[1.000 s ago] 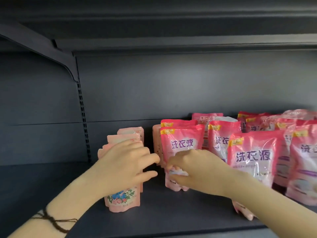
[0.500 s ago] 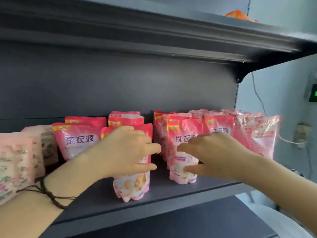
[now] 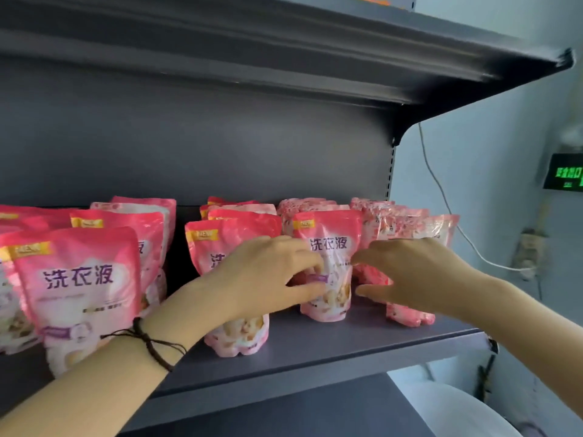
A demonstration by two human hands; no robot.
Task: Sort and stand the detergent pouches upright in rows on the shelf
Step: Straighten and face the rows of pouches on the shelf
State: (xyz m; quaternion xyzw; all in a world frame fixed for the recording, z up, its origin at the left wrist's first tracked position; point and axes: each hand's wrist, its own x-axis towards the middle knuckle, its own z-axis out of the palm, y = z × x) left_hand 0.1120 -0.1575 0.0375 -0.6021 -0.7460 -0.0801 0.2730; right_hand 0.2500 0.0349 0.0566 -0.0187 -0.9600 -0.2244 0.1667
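Note:
Pink detergent pouches stand in rows on the dark grey shelf (image 3: 362, 345). My left hand (image 3: 268, 275) reaches over a front pouch (image 3: 236, 339) and pinches the left edge of an upright pouch with purple lettering (image 3: 331, 244). My right hand (image 3: 413, 272) closes finger and thumb on the same pouch's right edge, in front of pale floral pouches (image 3: 407, 222). This pouch stands on the shelf between both hands. A large pouch (image 3: 79, 279) stands nearest, at the left.
The upper shelf (image 3: 284, 58) overhangs closely above the pouches. The shelf's right end lies just past the floral pouches, by a pale wall with a white cable (image 3: 441, 200) and a green lit sign (image 3: 564, 171). A lower shelf (image 3: 315, 411) shows below.
My view and both hands have shifted right along the shelf, from the pale pouches at the left to the right-end rows. Both hands now meet on a pouch further right.

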